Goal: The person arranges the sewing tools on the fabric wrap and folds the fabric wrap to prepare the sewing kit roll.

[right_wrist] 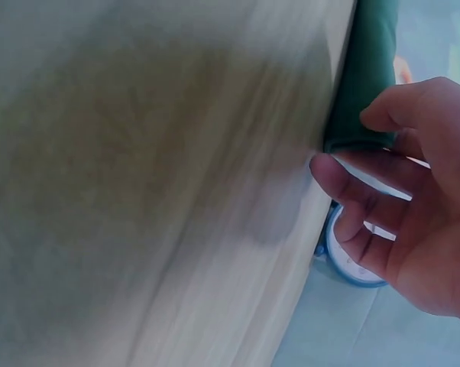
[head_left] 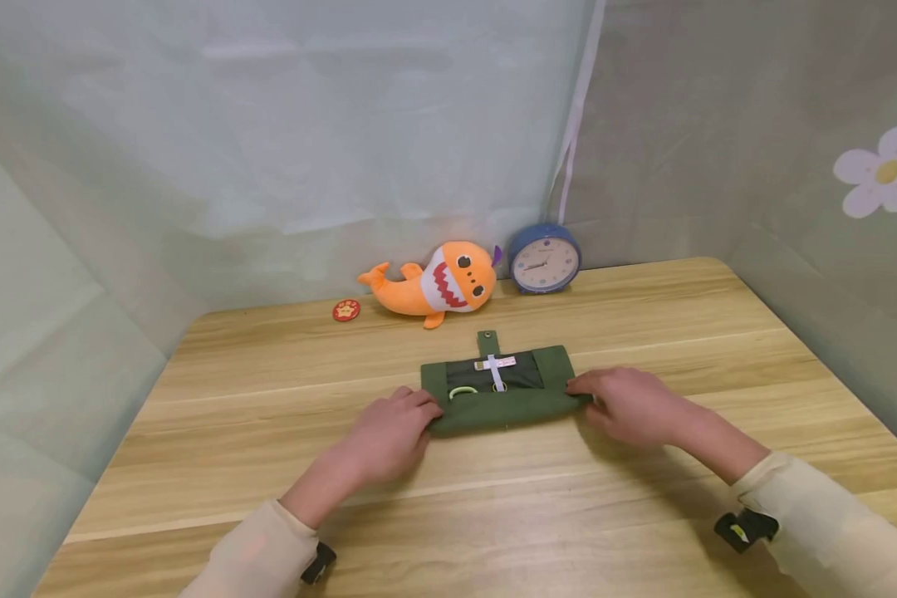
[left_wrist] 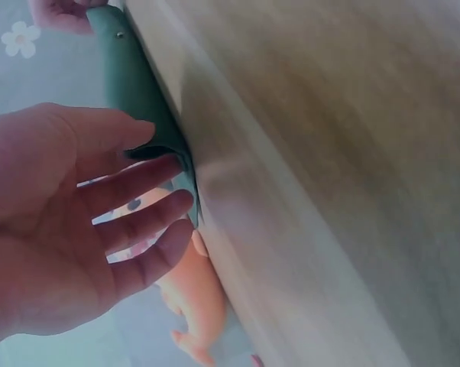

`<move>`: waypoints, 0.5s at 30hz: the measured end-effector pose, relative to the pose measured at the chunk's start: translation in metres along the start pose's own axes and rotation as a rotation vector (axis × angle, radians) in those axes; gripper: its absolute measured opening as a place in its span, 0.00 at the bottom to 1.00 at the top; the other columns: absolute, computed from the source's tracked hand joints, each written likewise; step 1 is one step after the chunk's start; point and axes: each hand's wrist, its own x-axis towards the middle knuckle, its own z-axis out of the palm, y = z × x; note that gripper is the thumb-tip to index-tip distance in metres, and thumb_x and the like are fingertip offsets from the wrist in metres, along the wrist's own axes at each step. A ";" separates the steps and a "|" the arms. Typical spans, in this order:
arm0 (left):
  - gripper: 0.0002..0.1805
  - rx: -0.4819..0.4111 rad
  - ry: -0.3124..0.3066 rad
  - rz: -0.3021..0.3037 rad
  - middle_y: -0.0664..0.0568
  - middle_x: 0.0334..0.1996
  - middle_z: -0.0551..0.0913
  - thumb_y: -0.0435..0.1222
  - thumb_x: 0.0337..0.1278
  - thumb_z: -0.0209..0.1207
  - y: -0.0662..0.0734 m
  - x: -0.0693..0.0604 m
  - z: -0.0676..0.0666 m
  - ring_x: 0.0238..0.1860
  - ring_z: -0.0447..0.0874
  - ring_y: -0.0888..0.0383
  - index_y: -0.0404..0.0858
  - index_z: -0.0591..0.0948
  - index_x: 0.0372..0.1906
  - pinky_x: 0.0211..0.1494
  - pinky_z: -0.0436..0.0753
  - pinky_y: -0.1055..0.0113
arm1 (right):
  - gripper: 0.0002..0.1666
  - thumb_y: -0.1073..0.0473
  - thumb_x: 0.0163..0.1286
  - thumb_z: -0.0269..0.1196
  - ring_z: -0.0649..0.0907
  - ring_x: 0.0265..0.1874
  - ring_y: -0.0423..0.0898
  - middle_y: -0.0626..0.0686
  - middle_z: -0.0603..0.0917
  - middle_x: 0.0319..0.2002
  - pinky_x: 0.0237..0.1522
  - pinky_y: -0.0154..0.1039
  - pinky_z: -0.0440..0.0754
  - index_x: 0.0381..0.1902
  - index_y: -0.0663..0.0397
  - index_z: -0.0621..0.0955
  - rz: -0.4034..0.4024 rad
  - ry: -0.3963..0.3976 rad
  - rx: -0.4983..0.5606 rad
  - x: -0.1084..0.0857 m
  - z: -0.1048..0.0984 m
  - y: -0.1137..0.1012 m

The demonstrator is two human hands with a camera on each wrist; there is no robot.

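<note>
A dark green fabric roll-up pouch (head_left: 508, 410) lies on the table, its near side folded over into a thick roll. My left hand (head_left: 389, 436) pinches the roll's left end between thumb and forefinger; in the left wrist view its other fingers (left_wrist: 150, 256) spread below. At the opposite end my right hand (head_left: 631, 407) grips the roll, thumb (right_wrist: 387, 111) on the green cloth. Still showing beyond the roll are a dark mesh panel (head_left: 459, 374), a white strap (head_left: 496, 374), a pale green carabiner-like loop (head_left: 462, 390) and a snap tab (head_left: 487, 343) pointing away.
Behind the pouch lies an orange plush shark (head_left: 404, 296), with a round red star badge (head_left: 346, 311) to its left. A blue alarm clock (head_left: 544, 259) stands on its right. Pale cloth walls (head_left: 344, 124) enclose the wooden table (head_left: 493, 523) at the back and sides.
</note>
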 end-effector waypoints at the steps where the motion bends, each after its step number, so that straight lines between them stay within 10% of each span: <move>1: 0.16 -0.007 -0.003 0.005 0.41 0.58 0.85 0.29 0.69 0.62 -0.001 0.000 0.000 0.60 0.82 0.41 0.31 0.85 0.58 0.61 0.84 0.45 | 0.18 0.66 0.70 0.65 0.88 0.56 0.60 0.59 0.89 0.56 0.57 0.58 0.86 0.57 0.61 0.86 0.009 -0.014 0.019 0.001 -0.002 0.001; 8: 0.13 -0.103 -0.027 0.033 0.40 0.57 0.86 0.29 0.75 0.56 -0.015 0.003 -0.005 0.63 0.82 0.41 0.30 0.84 0.57 0.68 0.80 0.45 | 0.16 0.61 0.81 0.58 0.76 0.27 0.37 0.49 0.87 0.40 0.35 0.38 0.77 0.61 0.59 0.83 0.065 -0.107 0.218 0.007 -0.012 0.012; 15: 0.15 -0.265 -0.078 -0.020 0.42 0.55 0.86 0.31 0.78 0.53 -0.024 0.009 -0.011 0.62 0.82 0.43 0.31 0.83 0.58 0.69 0.78 0.44 | 0.13 0.61 0.82 0.57 0.73 0.26 0.36 0.47 0.84 0.37 0.32 0.35 0.74 0.57 0.57 0.83 0.059 -0.086 0.329 0.011 -0.014 0.019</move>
